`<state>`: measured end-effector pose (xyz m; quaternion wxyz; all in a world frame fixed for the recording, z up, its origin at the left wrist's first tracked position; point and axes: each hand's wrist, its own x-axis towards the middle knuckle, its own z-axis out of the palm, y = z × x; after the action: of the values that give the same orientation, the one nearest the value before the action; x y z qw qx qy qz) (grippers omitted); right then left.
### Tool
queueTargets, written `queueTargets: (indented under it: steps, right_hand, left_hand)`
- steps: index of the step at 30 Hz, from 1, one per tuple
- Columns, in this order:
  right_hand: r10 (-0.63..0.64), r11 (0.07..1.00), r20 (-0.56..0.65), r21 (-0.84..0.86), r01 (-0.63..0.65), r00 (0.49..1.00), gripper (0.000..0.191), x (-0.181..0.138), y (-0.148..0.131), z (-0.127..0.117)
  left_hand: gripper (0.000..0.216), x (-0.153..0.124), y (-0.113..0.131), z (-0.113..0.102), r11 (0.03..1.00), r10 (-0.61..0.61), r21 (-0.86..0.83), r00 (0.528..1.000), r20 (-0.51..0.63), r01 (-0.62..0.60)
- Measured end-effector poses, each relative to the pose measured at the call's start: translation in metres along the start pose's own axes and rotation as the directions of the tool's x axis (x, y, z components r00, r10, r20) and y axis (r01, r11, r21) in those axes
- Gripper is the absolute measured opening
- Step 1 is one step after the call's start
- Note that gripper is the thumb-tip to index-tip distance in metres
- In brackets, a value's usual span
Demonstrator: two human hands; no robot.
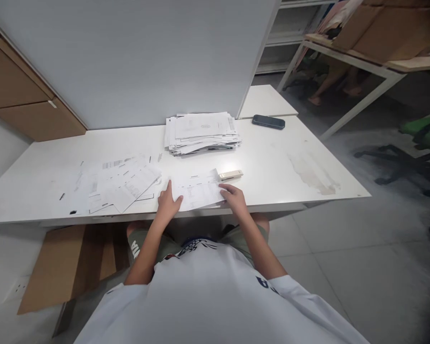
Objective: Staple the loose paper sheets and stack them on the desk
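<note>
A printed sheet of paper (198, 192) lies in front of me at the table's near edge. On its left edge rests my left hand (167, 203), index finger stretched forward and thumb spread out over the paper. My right hand (233, 197) holds the sheet's right edge between thumb and fingers. Just beyond those fingers is a pale stapler (231, 175), lying on its side close to the sheet's upper right corner. Loose printed papers (123, 186) are spread, overlapping, to the left of my left hand. Farther back stands a thick stack of papers (202, 131).
A dark phone (268, 122) lies at the back right of the white table (272, 165). A grey panel (157, 62) rises behind the stack. Cardboard (62, 267) is under the table at left. Another person's legs (329, 81) show beneath a farther desk.
</note>
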<state>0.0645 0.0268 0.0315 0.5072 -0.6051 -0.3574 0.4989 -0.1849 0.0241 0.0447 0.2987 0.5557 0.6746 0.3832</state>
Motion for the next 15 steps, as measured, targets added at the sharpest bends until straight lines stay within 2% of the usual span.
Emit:
queueTargets:
  steps: [3,5,8,11,15]
  right_hand:
    - [0.027,1.000,0.031,-0.010,-0.027,0.999,0.036,0.000,-0.003,-0.007]
    - [0.007,0.997,0.040,-0.074,-0.004,0.999,0.037,0.000,-0.005,-0.007]
    - [-0.111,0.959,0.044,-0.257,0.119,0.993,0.043,0.000,-0.004,-0.001]
    - [-0.177,0.882,0.077,-0.430,0.193,0.981,0.045,0.000,-0.009,0.006]
    - [-0.290,0.812,0.032,-0.521,0.263,0.957,0.036,-0.002,-0.023,0.012]
  left_hand:
    - [0.084,-0.005,0.003,0.005,0.997,0.015,0.071,1.000,-0.006,-0.015]
    - [0.086,-0.010,0.003,0.004,0.994,0.049,0.098,0.999,0.004,-0.049]
    - [0.077,-0.019,0.004,-0.001,0.977,0.136,0.157,0.988,0.069,-0.145]
    - [0.063,-0.023,0.007,-0.005,0.942,0.147,0.285,0.981,0.129,-0.179]
    - [0.059,-0.020,0.000,-0.008,0.884,0.161,0.415,0.973,0.166,-0.217]
